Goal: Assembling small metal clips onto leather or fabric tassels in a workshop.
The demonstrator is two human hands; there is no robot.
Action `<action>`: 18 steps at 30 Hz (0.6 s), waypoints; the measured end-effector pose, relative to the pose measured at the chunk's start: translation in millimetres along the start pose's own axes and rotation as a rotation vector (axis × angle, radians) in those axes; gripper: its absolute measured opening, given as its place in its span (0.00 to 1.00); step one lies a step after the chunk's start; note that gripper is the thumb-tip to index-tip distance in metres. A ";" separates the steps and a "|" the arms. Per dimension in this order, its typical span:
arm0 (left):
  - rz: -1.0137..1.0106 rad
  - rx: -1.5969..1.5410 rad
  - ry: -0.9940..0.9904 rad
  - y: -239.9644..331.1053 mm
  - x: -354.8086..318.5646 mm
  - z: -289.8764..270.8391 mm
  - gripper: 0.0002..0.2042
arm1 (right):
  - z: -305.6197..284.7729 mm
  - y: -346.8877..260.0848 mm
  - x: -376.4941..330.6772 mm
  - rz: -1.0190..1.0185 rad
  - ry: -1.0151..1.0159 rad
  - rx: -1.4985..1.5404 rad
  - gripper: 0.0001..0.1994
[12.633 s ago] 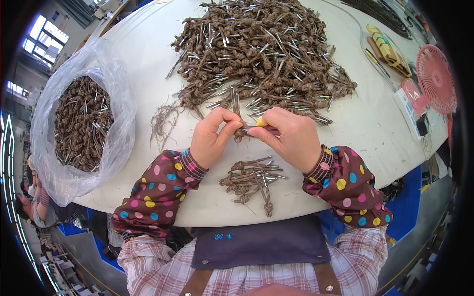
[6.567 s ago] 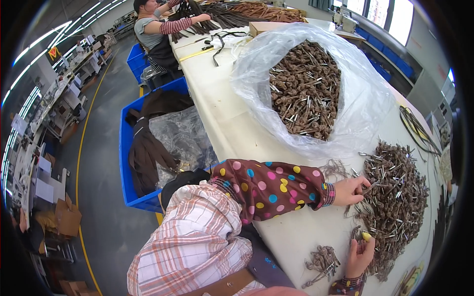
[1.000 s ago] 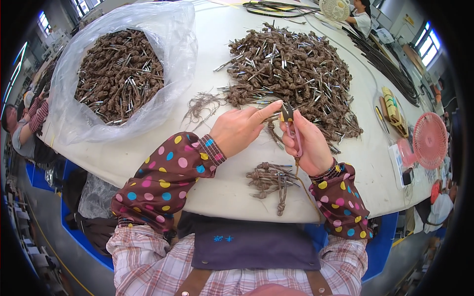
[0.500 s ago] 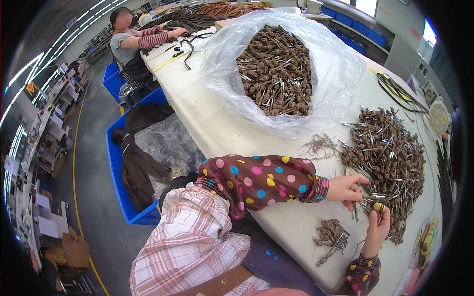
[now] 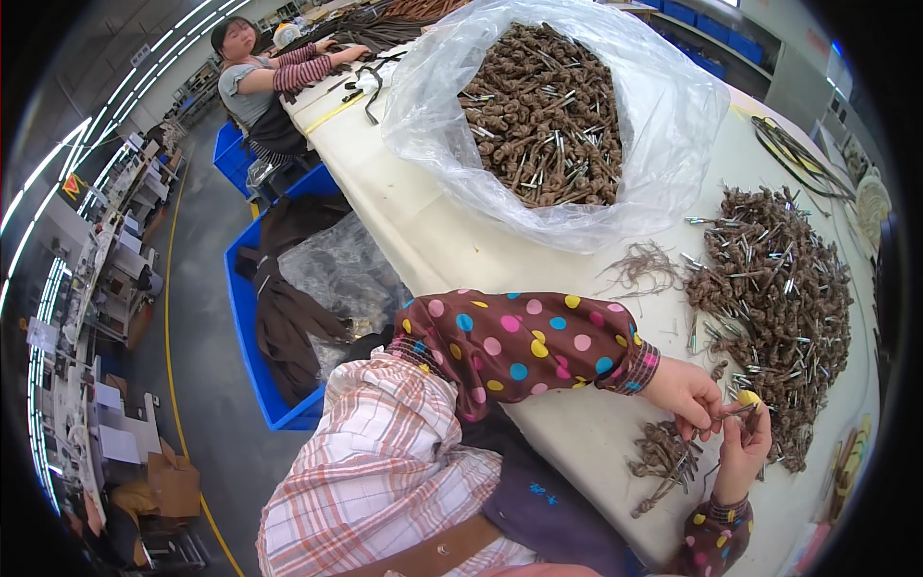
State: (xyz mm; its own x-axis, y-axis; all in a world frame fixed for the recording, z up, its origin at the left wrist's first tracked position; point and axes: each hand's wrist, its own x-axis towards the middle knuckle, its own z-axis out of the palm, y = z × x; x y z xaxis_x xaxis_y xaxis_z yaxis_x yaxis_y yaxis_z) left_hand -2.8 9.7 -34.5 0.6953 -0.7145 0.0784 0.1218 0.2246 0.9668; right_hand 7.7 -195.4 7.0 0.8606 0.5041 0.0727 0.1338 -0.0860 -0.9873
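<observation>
Both my hands meet over the right part of the table, in front of a heap of brown knotted cords (image 5: pixel 784 308) with shiny metal tips. My left hand (image 5: pixel 685 394) is closed in a pinch on one end of a brown knotted cord (image 5: pixel 736 412). My right hand (image 5: pixel 746 446) grips the same piece between thumb and fingers; a yellow cover (image 5: pixel 748 397) sits on one fingertip. Below my left hand lies a small pile of knotted cords (image 5: pixel 661 454). Part of the held cord is hidden by my fingers.
A clear plastic bag (image 5: pixel 673 106) full of similar knotted cords (image 5: pixel 548 115) stands farther back. Loose threads (image 5: pixel 642 269) lie before it. At the left is a blue bin (image 5: pixel 252 327) with dark strips. Another person (image 5: pixel 260 82) works at the far-left table edge.
My left hand has moved from the heap's edge towards my right hand and closed on the cord. The whole view has shifted slightly.
</observation>
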 end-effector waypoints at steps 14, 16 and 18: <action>0.316 1.037 0.411 19.3 -10.9 11.9 0.07 | 8.8 5.3 -4.0 -0.042 0.083 -0.042 0.07; 0.362 1.124 0.425 19.6 -10.7 11.9 0.07 | 5.8 10.5 -1.9 -0.011 0.121 -0.017 0.07; 0.385 1.110 0.550 20.0 -9.7 11.1 0.07 | 4.9 9.3 -1.2 0.019 0.157 0.009 0.07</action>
State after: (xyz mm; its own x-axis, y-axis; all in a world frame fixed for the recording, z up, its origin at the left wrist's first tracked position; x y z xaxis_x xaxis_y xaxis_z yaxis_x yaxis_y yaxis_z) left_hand -14.9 13.8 -13.3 0.7844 -0.3036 0.5408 -0.6141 -0.5021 0.6089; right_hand 5.5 -192.6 -2.9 0.9293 0.3617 0.0749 0.1133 -0.0860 -0.9898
